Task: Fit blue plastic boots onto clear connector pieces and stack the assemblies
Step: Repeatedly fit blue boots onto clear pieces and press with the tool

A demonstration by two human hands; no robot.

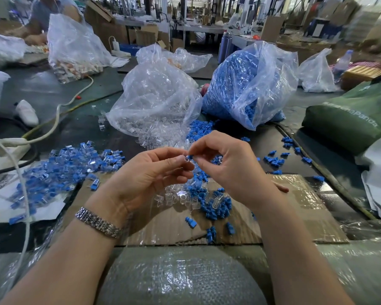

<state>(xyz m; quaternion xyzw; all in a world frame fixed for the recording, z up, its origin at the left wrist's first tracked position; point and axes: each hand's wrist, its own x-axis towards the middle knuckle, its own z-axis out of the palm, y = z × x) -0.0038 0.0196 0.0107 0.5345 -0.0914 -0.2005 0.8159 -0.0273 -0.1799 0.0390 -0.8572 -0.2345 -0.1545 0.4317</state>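
Observation:
My left hand [150, 175] pinches a clear connector piece [185, 155] at its fingertips. My right hand [227, 161] pinches a small blue boot [189, 157] and holds it against that clear piece, above the cardboard sheet [295, 208]. Loose blue boots [216, 208] and clear connector pieces [174, 198] lie mixed on the cardboard below my hands. A heap of finished blue-and-clear assemblies [62, 166] lies to the left.
A bag of clear connectors [156, 102] and a bag of blue boots [246, 84] stand behind my hands. A green bag [352, 113] sits right; white cables [53, 119] and a power strip [7, 148] lie left. Another person works at far left.

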